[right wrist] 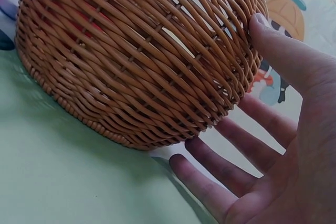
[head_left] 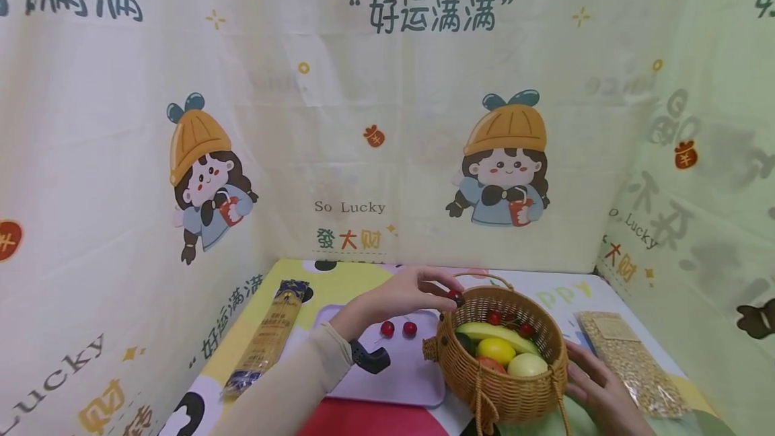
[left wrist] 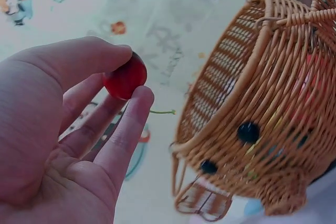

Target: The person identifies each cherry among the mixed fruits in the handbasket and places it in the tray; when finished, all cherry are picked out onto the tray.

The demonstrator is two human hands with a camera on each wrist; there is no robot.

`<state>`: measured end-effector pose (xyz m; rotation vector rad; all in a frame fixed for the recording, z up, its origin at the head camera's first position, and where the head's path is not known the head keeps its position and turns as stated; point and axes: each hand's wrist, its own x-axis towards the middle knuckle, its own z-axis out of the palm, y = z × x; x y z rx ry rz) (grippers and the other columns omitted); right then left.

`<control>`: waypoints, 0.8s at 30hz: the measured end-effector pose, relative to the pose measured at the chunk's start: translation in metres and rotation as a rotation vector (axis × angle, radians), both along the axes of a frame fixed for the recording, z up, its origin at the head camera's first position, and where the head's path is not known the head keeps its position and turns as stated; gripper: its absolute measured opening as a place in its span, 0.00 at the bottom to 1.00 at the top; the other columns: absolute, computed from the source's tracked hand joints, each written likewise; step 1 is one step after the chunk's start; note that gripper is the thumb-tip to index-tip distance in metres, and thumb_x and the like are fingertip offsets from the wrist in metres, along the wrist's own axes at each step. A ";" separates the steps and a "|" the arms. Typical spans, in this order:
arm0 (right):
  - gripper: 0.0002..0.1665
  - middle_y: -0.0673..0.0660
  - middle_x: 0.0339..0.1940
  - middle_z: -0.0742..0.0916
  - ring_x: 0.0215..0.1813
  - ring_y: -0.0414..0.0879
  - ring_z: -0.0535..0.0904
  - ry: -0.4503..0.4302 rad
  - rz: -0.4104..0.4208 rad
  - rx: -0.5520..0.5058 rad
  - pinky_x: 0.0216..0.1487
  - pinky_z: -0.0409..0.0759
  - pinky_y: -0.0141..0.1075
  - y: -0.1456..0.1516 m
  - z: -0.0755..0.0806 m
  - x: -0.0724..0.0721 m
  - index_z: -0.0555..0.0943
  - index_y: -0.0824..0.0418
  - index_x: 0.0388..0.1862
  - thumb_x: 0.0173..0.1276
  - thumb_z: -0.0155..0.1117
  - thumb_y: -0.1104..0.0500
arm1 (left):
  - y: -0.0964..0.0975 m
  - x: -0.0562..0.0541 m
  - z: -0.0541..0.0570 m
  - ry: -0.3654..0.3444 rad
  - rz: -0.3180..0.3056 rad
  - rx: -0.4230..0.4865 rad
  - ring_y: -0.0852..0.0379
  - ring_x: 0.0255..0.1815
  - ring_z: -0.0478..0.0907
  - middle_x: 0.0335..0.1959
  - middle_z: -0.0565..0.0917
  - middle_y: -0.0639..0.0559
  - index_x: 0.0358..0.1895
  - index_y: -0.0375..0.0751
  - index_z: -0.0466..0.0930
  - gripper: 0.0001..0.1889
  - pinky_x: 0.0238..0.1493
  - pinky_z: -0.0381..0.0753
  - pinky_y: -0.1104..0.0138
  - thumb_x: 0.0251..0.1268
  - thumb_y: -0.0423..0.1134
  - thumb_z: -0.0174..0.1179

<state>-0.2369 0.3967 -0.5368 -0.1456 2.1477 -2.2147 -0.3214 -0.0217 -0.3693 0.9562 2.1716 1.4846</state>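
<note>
On the desk (head_left: 351, 419), the wicker basket (head_left: 514, 404) is the thing to steady first, with the lilac tray (head_left: 393, 383) just beside it. The right hand (head_left: 596, 382) has straight, spread fingers, its thumb against the woven side; a light brace like that should do, provided it doesn't tip the basket. The left hand (head_left: 412, 291) pinches one cherry (left wrist: 125, 80) between thumb and fingers, just beside the basket's rim and apart from it. Lowering it well inside before loosening the fingers seems wise, since it could roll off the yellow lemon (head_left: 496, 351) or the pale round fruit (head_left: 527, 365). Its thin stem (left wrist: 163, 112) points towards the rim and might snag in the weave, so give that edge clearance.
</note>
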 end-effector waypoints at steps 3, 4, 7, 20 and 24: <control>0.22 0.25 0.61 0.85 0.61 0.28 0.86 -0.008 0.001 0.002 0.60 0.91 0.37 0.000 -0.001 0.001 0.78 0.25 0.64 0.93 0.51 0.56 | -0.019 0.000 0.000 -0.020 0.016 0.037 0.58 0.64 0.89 0.63 0.91 0.56 0.63 0.57 0.90 0.16 0.68 0.87 0.60 0.76 0.45 0.74; 0.21 0.25 0.61 0.85 0.61 0.28 0.86 -0.010 -0.001 0.004 0.60 0.91 0.37 0.000 -0.001 0.001 0.78 0.25 0.64 0.93 0.51 0.56 | -0.025 0.000 -0.001 -0.030 0.021 0.049 0.57 0.65 0.89 0.63 0.91 0.53 0.64 0.56 0.90 0.16 0.69 0.87 0.59 0.77 0.44 0.74; 0.21 0.25 0.61 0.85 0.61 0.28 0.86 -0.009 -0.015 0.021 0.59 0.91 0.37 0.000 0.000 0.002 0.77 0.25 0.64 0.93 0.51 0.56 | -0.046 -0.002 -0.005 -0.043 0.045 0.077 0.54 0.66 0.88 0.64 0.90 0.49 0.65 0.51 0.89 0.17 0.70 0.87 0.58 0.78 0.42 0.73; 0.24 0.28 0.65 0.85 0.64 0.30 0.86 0.078 0.023 0.010 0.60 0.91 0.38 -0.002 -0.001 0.002 0.76 0.31 0.72 0.93 0.49 0.59 | -0.125 -0.002 -0.064 -0.105 0.284 0.111 0.53 0.63 0.90 0.64 0.90 0.43 0.66 0.39 0.87 0.21 0.72 0.85 0.56 0.75 0.41 0.74; 0.23 0.28 0.64 0.85 0.63 0.29 0.86 0.055 -0.004 0.019 0.59 0.91 0.37 -0.001 -0.002 0.003 0.76 0.30 0.72 0.93 0.50 0.58 | -0.138 -0.006 -0.093 -0.099 0.380 0.082 0.54 0.62 0.91 0.62 0.91 0.44 0.65 0.40 0.88 0.21 0.74 0.84 0.53 0.74 0.43 0.76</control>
